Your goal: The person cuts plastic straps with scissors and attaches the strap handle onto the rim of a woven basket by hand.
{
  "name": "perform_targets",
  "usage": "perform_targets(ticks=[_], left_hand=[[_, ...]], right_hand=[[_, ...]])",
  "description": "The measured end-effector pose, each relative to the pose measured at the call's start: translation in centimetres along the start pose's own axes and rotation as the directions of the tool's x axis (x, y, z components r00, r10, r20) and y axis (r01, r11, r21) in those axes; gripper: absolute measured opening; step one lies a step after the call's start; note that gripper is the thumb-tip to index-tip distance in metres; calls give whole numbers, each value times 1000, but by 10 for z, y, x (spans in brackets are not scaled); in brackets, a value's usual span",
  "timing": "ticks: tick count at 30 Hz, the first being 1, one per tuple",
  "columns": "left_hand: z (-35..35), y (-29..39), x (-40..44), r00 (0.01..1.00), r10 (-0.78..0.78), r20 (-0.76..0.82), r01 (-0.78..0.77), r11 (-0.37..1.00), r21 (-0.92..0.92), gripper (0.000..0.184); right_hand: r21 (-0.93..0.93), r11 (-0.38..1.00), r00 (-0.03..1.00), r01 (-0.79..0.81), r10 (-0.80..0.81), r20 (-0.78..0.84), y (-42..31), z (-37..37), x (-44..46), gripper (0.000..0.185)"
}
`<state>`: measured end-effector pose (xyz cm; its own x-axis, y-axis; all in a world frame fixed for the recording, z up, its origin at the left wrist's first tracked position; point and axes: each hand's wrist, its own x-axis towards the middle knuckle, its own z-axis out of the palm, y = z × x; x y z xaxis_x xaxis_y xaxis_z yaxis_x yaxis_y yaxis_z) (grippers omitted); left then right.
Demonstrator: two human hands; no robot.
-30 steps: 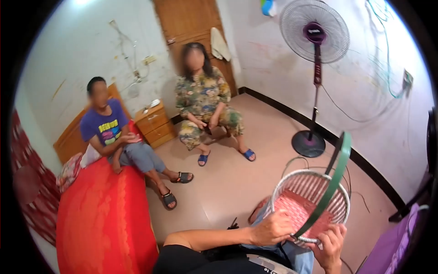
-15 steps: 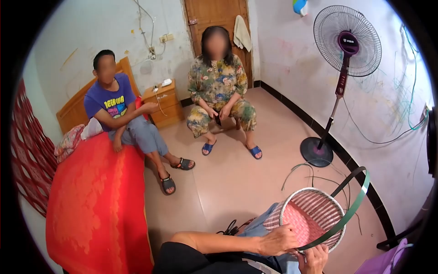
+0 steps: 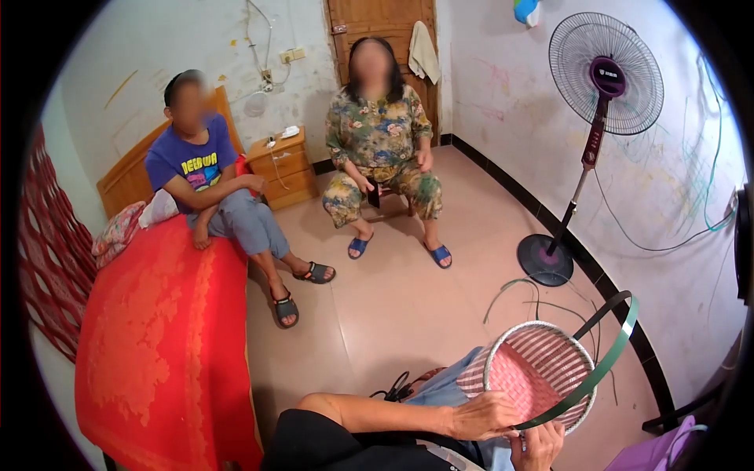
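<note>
A round woven basket (image 3: 525, 377) with a pink bottom, striped sides and a pale rim rests tilted at my lap. Its green strap handle (image 3: 603, 363) arches over the opening. My left hand (image 3: 485, 414) is closed at the near rim, by the lower end of the handle. Just right of it, my right hand (image 3: 540, 446) pinches the outside of the same rim, where the handle meets it. The fingertips of both hands are close together, and the exact spot they grip is partly hidden.
One person (image 3: 196, 165) sits on the red bed (image 3: 157, 337); another (image 3: 381, 141) sits on a low stool, holding a dark object. A standing fan (image 3: 550, 259), loose strips (image 3: 510, 286) on the floor, a nightstand (image 3: 283, 169) and a purple item (image 3: 652, 451) are around.
The view has shifted, and the basket now appears lower. Both hands remain at its rim. The person on the stool has raised their head and moved their hands apart; the person on the bed has drawn an arm in.
</note>
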<state>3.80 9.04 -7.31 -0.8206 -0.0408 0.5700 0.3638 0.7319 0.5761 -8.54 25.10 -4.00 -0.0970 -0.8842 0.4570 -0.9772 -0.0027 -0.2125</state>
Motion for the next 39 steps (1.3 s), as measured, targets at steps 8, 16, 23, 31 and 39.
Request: perform_targets(ticks=[8, 16, 23, 31, 39], left_hand=[[-12, 9, 8, 998, -60, -20, 57, 988, -141, 20], [-15, 10, 12, 996, -73, -55, 57, 965, -255, 22], [-7, 3, 6, 990, -118, -78, 89, 948, -307, 22], [-19, 4, 15, 1000, -24, -11, 18, 925, -379, 22], [-13, -2, 12, 997, -69, -19, 56, 920, -388, 20]], right_hand=[[-3, 1000, 1000, 10, -10, -19, 4, 3, -2, 11], [41, 999, 1000, 2, -2, -15, 6, 2, -1, 17], [36, 999, 1000, 22, -22, 14, 9, 4, -1, 15], [73, 997, 1000, 4, -4, -8, 7, 0, 5, 15], [73, 997, 1000, 19, -18, -5, 9, 3, 5, 14]])
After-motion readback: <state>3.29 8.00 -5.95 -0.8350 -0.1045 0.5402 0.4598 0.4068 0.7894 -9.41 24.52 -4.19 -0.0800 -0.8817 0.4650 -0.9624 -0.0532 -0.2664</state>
